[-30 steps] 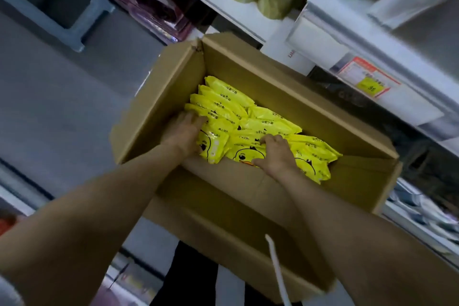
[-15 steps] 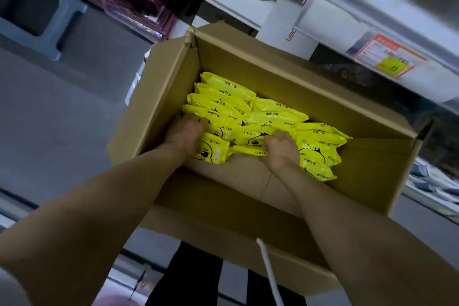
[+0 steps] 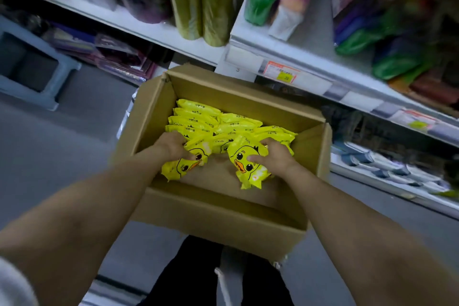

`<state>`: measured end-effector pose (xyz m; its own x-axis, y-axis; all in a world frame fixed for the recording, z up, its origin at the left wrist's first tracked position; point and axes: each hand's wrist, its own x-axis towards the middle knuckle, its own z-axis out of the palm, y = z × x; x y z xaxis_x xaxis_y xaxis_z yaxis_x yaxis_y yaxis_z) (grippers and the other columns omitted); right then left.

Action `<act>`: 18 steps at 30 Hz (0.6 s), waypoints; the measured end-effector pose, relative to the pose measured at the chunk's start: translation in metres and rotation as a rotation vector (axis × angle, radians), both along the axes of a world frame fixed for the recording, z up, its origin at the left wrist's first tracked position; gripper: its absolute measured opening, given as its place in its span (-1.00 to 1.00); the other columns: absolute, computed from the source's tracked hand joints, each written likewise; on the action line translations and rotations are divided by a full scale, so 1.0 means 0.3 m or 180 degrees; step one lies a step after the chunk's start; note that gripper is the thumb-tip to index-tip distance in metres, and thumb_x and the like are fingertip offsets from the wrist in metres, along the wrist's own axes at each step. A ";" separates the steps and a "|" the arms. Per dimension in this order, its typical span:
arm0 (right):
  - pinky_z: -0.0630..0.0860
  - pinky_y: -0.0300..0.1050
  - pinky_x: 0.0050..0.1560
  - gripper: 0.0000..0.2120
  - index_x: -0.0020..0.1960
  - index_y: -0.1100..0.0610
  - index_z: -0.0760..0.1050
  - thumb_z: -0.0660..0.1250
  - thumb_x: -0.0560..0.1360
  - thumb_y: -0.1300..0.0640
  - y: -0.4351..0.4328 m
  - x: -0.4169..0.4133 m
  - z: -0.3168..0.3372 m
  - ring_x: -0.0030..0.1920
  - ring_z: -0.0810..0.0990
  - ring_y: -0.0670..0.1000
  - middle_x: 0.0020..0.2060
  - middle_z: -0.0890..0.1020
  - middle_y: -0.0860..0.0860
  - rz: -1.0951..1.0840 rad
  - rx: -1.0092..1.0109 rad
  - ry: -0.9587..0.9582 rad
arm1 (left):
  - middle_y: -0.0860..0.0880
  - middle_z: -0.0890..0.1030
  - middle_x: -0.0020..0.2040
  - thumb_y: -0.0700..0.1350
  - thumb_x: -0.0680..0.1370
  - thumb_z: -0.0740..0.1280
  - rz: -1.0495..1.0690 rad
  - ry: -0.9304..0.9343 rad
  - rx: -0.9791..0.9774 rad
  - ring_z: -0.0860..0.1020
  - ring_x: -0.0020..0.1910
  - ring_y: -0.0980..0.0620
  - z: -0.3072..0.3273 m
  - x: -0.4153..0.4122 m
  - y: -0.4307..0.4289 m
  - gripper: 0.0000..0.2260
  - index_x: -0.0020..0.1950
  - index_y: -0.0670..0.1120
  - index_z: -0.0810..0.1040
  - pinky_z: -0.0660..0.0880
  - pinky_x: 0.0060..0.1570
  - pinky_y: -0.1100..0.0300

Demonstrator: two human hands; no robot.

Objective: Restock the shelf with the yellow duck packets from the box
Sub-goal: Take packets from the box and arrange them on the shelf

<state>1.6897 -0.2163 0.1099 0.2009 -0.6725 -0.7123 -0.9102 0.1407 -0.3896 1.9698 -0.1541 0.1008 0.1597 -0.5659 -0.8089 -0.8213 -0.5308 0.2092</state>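
Observation:
An open cardboard box [image 3: 198, 221] stands on the floor in front of me, holding several yellow duck packets [image 3: 198, 117] stacked on edge in rows. My left hand [image 3: 171, 145] grips a yellow duck packet [image 3: 181, 166] at the left of the pile, tilted up out of the row. My right hand [image 3: 275, 155] grips another duck packet [image 3: 244, 159], its duck face turned toward me and my thumb across the front. Both held packets are lifted above the box's bare bottom.
White shelves [image 3: 298, 57] run behind and to the right of the box, with green rolls [image 3: 198, 7], coloured bags and a price tag [image 3: 280, 73]. A blue-grey stool [image 3: 32, 69] stands at left on the grey floor. My dark trousers show below the box.
Both hands have closed round packets and pulled them up and toward me out of the pile. The view has tilted up, showing more of the shelves.

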 end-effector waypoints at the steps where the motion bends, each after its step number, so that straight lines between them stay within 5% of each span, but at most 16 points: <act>1: 0.40 -0.08 0.27 -0.19 0.47 0.17 0.33 0.54 0.38 -0.15 -0.003 -0.020 0.039 0.39 0.44 0.13 0.37 0.50 0.12 0.0044 -0.0027 -0.0024 | -0.09 0.58 0.03 0.12 0.42 0.51 0.0056 0.0067 0.0043 0.53 0.11 -0.10 0.039 -0.024 -0.007 -0.59 0.06 -0.17 0.59 0.44 0.01 0.15; 4: 0.37 -0.10 0.32 -0.04 0.52 0.16 0.27 0.59 0.30 -0.17 0.003 -0.097 0.154 0.42 0.41 0.12 0.42 0.46 0.10 0.0233 -0.0133 -0.0003 | 0.01 0.55 0.10 0.01 0.42 0.52 0.0290 0.0491 -0.0081 0.51 0.18 -0.03 0.129 -0.112 -0.017 -0.62 0.15 -0.13 0.58 0.43 0.17 0.14; 8: 0.42 -0.15 0.21 -0.15 0.45 0.17 0.38 0.62 0.29 -0.08 0.023 -0.257 0.288 0.36 0.48 0.10 0.35 0.53 0.10 0.0346 -0.0336 -0.0089 | 0.01 0.44 0.41 0.27 0.32 0.49 0.0212 0.0855 -0.0185 0.43 0.37 -0.08 0.251 -0.282 -0.028 -0.24 0.42 -0.05 0.43 0.41 0.33 -0.05; 11: 0.42 -0.17 -0.08 -0.50 0.16 0.13 0.61 0.61 0.31 -0.04 0.048 -0.439 0.394 0.13 0.61 0.10 0.09 0.68 0.08 0.0391 -0.0544 -0.0122 | 0.00 0.54 0.30 0.30 0.37 0.45 0.0115 0.1112 -0.0298 0.52 0.27 -0.06 0.389 -0.464 -0.020 -0.33 0.35 -0.04 0.49 0.44 0.29 -0.03; 15: 0.49 -0.15 -0.14 -0.73 -0.10 0.06 0.64 0.61 0.31 -0.02 0.081 -0.742 0.535 -0.01 0.67 0.09 -0.06 0.71 0.08 0.0145 -0.0723 -0.0114 | -0.01 0.69 0.04 0.15 0.30 0.57 -0.0026 0.1310 -0.0400 0.67 0.01 -0.02 0.611 -0.758 -0.012 -0.45 0.18 -0.09 0.59 0.57 0.09 0.05; 18: 0.54 -0.14 -0.11 -0.74 -0.13 0.06 0.61 0.62 0.31 0.00 0.094 -0.973 0.661 -0.07 0.66 0.07 -0.15 0.69 0.03 -0.0022 -0.0863 -0.0155 | -0.10 0.70 0.05 0.11 0.10 0.67 -0.0184 0.1463 -0.0375 0.68 0.02 -0.14 0.740 -0.976 -0.037 -0.25 0.22 -0.07 0.57 0.57 0.10 -0.16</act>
<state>1.3977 -0.1882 0.3081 0.2253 -0.8388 -0.4956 -0.8889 0.0313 -0.4571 1.6770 -0.1653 0.3227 -0.2342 -0.6555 -0.7180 -0.6570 -0.4376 0.6139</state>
